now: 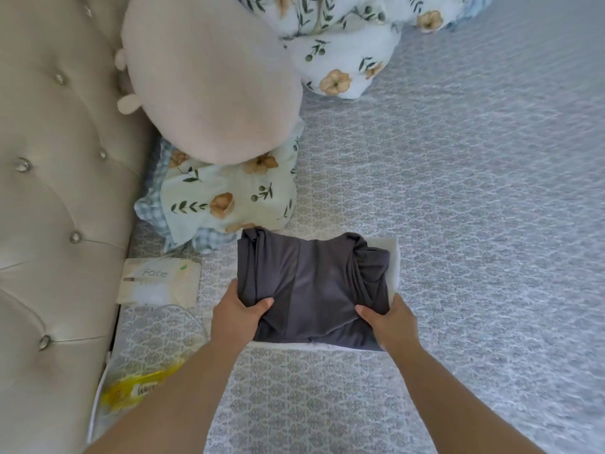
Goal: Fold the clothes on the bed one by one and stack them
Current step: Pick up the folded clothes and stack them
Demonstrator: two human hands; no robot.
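Note:
A folded dark grey garment (311,276) lies on top of a folded white garment (394,257), whose edges show at the right and along the near side. Both sit on the patterned grey bed sheet (458,191). My left hand (237,314) grips the grey garment's near left corner, thumb on top and fingers underneath. My right hand (391,322) grips its near right corner the same way, thumb pressed into the cloth. The fabric bunches in folds at the far right corner.
A floral pillow (226,198) and a round beige cushion (209,80) lie beyond the stack, with a floral quilt (343,37) further back. A tufted headboard (55,191) runs along the left. A face-tissue pack (157,283) and a yellow plastic packet (137,388) lie beside it.

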